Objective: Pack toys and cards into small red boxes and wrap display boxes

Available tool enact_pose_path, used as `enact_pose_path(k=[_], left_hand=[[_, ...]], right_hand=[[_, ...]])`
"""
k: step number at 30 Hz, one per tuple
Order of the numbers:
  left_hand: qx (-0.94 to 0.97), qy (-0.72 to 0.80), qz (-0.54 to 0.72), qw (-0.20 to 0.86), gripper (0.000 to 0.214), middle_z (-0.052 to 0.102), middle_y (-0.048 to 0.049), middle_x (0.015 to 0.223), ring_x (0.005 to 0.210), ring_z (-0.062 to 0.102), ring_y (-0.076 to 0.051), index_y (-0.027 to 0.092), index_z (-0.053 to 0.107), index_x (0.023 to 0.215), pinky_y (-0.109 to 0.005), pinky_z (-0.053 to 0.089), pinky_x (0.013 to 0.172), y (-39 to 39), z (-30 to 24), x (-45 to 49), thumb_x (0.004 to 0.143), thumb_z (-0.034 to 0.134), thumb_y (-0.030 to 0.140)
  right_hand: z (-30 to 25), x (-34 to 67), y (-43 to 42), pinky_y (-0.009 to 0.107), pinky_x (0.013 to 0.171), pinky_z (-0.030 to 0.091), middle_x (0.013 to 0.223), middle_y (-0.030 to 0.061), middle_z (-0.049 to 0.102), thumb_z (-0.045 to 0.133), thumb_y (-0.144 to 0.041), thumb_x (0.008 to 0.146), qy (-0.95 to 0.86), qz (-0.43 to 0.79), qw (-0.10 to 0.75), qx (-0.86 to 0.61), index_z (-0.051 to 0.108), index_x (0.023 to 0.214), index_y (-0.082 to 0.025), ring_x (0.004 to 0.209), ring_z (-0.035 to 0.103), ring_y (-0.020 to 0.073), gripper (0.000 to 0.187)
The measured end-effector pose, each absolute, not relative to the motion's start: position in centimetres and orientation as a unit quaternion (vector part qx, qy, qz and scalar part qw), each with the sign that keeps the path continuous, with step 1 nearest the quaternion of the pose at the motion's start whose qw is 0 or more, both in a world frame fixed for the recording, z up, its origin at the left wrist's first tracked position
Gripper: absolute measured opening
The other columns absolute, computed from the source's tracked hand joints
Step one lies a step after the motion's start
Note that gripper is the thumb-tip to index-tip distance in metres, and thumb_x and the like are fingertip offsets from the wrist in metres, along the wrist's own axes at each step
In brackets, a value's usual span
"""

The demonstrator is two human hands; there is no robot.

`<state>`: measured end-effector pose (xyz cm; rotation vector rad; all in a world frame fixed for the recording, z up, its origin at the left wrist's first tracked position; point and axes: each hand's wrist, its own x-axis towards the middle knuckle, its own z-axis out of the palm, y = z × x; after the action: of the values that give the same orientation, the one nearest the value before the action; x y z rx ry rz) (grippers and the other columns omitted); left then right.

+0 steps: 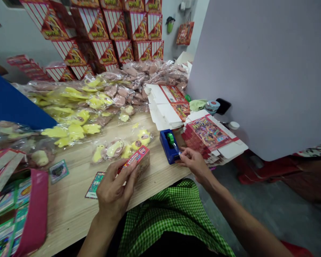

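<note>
My left hand point(115, 191) is closed round a small red printed box point(139, 159), holding it just above the wooden table point(69, 210). My right hand point(194, 162) pinches the clear tape end at the blue tape dispenser point(169, 146), which carries a green roll. Bagged yellow toy figures point(123, 146) lie just behind the box. A green card point(95, 185) lies flat on the table under my left hand.
Stacks of flat red cartons point(211, 137) and white-backed cartons point(167, 107) sit right of the dispenser. Bags of yellow and pink toys point(101, 96) cover the table's far side. Red boxes point(117, 28) are stacked against the wall. Green card packs point(5, 221) lie at the left.
</note>
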<state>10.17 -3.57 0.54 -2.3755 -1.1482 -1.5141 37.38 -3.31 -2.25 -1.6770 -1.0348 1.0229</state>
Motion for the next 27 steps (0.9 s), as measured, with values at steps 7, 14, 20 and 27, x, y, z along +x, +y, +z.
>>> enact_pose_path(k=[7,14,20,27], left_hand=[[-0.784,-0.393,-0.473,0.081,0.023,0.072,-0.0115,0.113,0.100,0.072,-0.020,0.015,0.069,0.108,-0.033,0.061,0.089,-3.8,0.9,10.6,0.086,0.071,0.006],[-0.789,-0.387,-0.466,0.100,0.017,0.075,-0.0123,0.109,0.096,0.075,-0.019,0.014,0.069,0.105,-0.028,0.062,0.086,-3.9,1.4,10.7,0.089,0.068,0.008],[-0.780,-0.389,-0.483,0.087,0.019,0.078,-0.0097,0.105,0.097,0.076,-0.019,0.017,0.064,0.107,-0.028,0.061,0.085,-3.9,1.1,10.5,0.090,0.067,0.010],[-0.798,-0.390,-0.455,0.062,0.023,0.075,-0.0103,0.106,0.097,0.074,-0.019,0.017,0.065,0.114,-0.030,0.061,0.085,-3.7,1.7,10.2,0.092,0.066,0.012]], right_hand=[[-2.4,37.3,-6.4,0.037,0.083,0.052,0.105,0.0111,0.066,0.064,-0.039,0.075,-0.473,0.273,0.487,-0.682,0.057,0.066,-0.021,0.096,0.063,0.0248,0.022],[4.0,31.6,-6.1,0.024,0.052,0.044,0.061,-0.0025,0.061,0.058,-0.034,0.091,-0.578,0.485,0.461,-0.468,0.067,0.093,-0.019,0.053,0.055,0.0117,0.018],[4.9,27.4,-2.8,0.023,0.048,0.046,0.056,-0.0055,0.064,0.061,-0.031,0.084,-0.523,0.626,0.432,-0.385,0.035,0.154,-0.006,0.045,0.054,0.0107,0.079],[4.9,26.9,-1.9,0.020,0.042,0.044,0.050,-0.0072,0.061,0.059,-0.024,0.079,-0.503,0.639,0.388,-0.434,0.030,0.155,-0.005,0.040,0.052,0.0108,0.083]])
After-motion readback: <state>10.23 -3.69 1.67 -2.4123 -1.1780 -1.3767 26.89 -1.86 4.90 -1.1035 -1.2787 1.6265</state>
